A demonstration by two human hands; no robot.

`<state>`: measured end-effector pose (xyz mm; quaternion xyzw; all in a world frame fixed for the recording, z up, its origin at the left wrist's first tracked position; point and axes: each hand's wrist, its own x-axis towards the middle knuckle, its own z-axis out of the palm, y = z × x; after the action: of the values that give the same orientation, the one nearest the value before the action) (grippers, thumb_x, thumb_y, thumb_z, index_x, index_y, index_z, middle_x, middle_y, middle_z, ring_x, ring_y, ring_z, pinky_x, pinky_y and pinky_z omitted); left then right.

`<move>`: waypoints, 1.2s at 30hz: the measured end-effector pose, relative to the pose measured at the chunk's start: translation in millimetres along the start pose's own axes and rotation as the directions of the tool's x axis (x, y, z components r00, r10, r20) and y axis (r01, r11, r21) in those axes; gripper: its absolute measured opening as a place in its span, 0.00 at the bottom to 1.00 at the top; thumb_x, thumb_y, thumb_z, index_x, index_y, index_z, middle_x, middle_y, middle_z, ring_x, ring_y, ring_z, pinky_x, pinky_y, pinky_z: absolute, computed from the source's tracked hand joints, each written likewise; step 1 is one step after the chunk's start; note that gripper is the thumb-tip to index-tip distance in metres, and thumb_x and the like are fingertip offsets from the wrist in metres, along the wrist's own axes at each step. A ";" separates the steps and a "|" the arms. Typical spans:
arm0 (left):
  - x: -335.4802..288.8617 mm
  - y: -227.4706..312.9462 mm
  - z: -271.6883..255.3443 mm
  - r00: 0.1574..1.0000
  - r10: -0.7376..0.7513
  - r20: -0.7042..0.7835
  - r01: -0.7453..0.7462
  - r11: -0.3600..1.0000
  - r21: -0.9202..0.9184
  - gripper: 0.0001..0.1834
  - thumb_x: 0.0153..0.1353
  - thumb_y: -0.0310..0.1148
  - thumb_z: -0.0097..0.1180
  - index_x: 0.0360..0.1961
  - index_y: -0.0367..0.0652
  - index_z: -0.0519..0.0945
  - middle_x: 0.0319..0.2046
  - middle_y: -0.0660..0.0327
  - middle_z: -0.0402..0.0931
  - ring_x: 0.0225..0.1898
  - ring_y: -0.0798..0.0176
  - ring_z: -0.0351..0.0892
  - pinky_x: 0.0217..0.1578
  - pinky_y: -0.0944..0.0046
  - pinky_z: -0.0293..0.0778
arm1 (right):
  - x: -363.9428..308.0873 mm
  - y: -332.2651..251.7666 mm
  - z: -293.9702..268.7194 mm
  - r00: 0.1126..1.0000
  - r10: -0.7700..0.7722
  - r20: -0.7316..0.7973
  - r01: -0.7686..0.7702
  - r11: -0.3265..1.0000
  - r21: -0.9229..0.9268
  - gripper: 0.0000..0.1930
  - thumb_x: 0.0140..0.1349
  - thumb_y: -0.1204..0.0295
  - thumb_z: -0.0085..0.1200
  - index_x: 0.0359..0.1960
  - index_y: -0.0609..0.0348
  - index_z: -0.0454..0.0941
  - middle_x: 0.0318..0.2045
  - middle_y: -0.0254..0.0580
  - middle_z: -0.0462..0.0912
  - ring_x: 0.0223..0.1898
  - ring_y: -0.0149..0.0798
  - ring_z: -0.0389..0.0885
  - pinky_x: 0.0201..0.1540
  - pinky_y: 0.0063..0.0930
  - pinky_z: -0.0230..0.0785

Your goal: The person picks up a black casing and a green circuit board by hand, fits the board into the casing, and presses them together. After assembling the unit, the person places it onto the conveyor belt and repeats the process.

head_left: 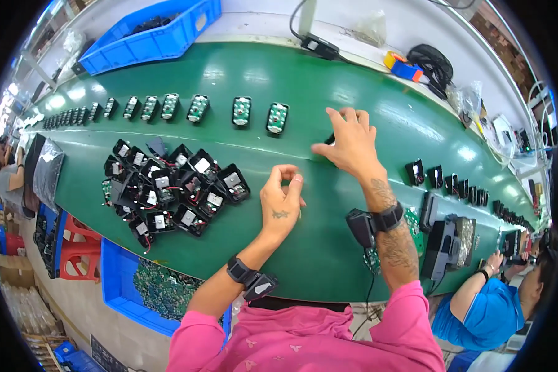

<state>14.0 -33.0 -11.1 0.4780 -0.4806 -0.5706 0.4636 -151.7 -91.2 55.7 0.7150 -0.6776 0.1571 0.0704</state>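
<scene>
My right hand reaches over the green work surface with its fingers spread. A small black case shows in part between thumb and forefinger, mostly covered by the hand. To its left, my left hand is curled above the table, thumb toward forefinger; whatever lies inside the fingers is hidden. Beyond it stands a row of black cases with green circuit boards, the nearest being this filled case beside another filled case. A heap of open black housings with white parts and red wires lies left of my left hand.
A blue crate stands at the back left; a blue bin of circuit boards sits below the table's near edge. At right are more black cases in a row, a dark grey device and a co-worker in a blue shirt.
</scene>
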 end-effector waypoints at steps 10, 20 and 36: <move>-15.4 7.3 16.7 0.923 0.297 0.243 -0.333 0.935 0.124 0.39 0.55 0.24 0.66 0.67 0.42 0.64 0.59 0.53 0.67 0.47 0.59 0.81 0.37 0.65 0.83 | -83.3 12.1 -22.1 0.935 0.024 0.355 -0.268 0.704 0.658 0.34 0.57 0.56 0.65 0.59 0.67 0.70 0.44 0.52 0.84 0.47 0.52 0.82 0.50 0.38 0.73; -32.8 4.7 26.3 0.885 0.102 0.454 -0.115 0.993 0.001 0.09 0.60 0.27 0.62 0.43 0.42 0.83 0.57 0.54 0.70 0.35 0.70 0.80 0.24 0.72 0.76 | -183.2 87.5 -79.2 0.913 -0.069 0.401 -0.025 0.974 0.224 0.18 0.55 0.71 0.64 0.48 0.59 0.79 0.41 0.50 0.76 0.48 0.55 0.73 0.53 0.45 0.68; -36.2 2.7 23.7 0.896 0.053 0.440 -0.024 0.997 -0.071 0.31 0.56 0.22 0.67 0.58 0.41 0.64 0.58 0.49 0.72 0.43 0.58 0.84 0.40 0.63 0.83 | -159.1 54.0 -86.3 0.871 0.247 0.424 -0.481 0.255 0.839 0.22 0.61 0.82 0.59 0.57 0.65 0.70 0.36 0.43 0.81 0.31 0.30 0.84 0.31 0.21 0.76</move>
<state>-5.3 5.0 -2.9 0.3113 -0.5642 -0.6699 0.3689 -221.6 82.6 79.8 0.4605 -0.6163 0.4484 -0.4550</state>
